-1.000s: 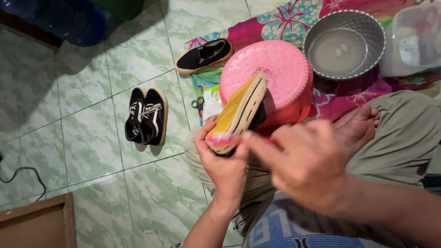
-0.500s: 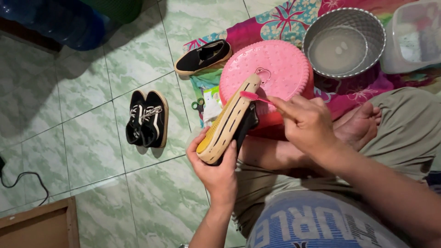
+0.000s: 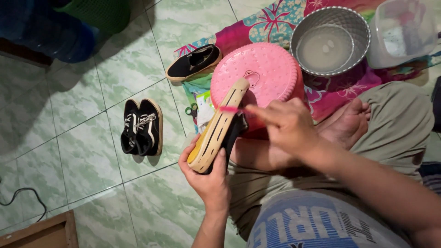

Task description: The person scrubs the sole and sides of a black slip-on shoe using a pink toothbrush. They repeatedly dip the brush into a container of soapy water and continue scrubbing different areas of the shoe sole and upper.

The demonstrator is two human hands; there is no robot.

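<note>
Two hands at frame centre: left hand (image 3: 209, 181) clamped round the light, stiff-soled shoe's (image 3: 219, 129) heel, right hand (image 3: 287, 125) pinching a pink brush (image 3: 229, 109).

The right hand (image 3: 287, 126) covers most of the pink brush (image 3: 228, 109), so only its tip shows. The shoe (image 3: 219, 131) hides part of the upturned pink tub (image 3: 264, 76) behind it. At the upper right, the clear plastic box (image 3: 404, 32) is cut by the frame edge and its contents are blurred. The blue container (image 3: 50, 39) at the upper left is cropped and dark. The small scissors (image 3: 191, 110) are partly tucked under packaging.
</note>
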